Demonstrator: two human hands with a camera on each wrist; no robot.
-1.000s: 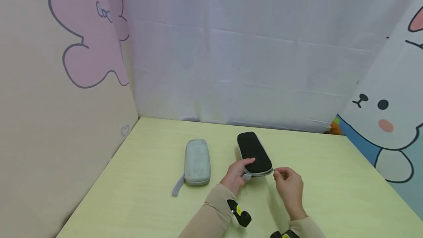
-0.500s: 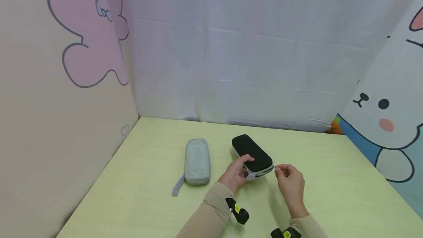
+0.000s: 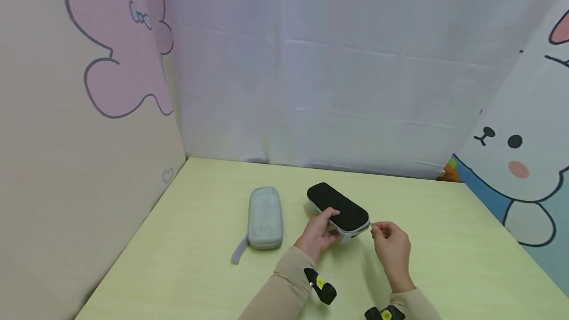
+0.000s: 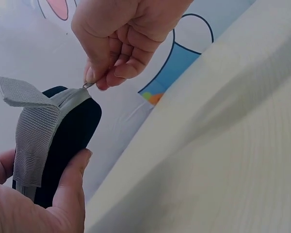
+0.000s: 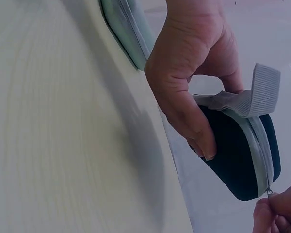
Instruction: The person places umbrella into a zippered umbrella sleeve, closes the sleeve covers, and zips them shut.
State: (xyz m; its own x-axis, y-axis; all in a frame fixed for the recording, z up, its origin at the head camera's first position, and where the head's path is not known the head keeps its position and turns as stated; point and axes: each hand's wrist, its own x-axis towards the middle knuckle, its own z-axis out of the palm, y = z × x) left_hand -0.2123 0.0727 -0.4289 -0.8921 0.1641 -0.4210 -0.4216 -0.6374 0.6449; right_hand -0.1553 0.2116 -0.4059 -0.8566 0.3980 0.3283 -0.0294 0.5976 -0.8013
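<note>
A black zippered case (image 3: 339,206) with grey zipper trim is held above the table by my left hand (image 3: 316,233), thumb on its top face and fingers beneath. At the case's near right corner my right hand (image 3: 392,248) pinches the small metal zipper pull (image 4: 88,85) between thumb and forefinger. A grey ribbed strap (image 4: 36,121) sticks out from the case's side, close to my left hand. In the right wrist view, the zipper track (image 5: 262,150) runs along the case's end to the pinched pull.
A light grey zippered case (image 3: 265,217) with a grey strap (image 3: 240,250) lies on the pale yellow table (image 3: 186,260), left of my hands. A white curtain (image 3: 311,73) hangs behind the table; walls with cartoon animals flank it.
The black case has turned counterclockwise in my left hand, its far end swinging left and slightly nearer. My right hand has shifted slightly right, still pinching the zipper pull.
</note>
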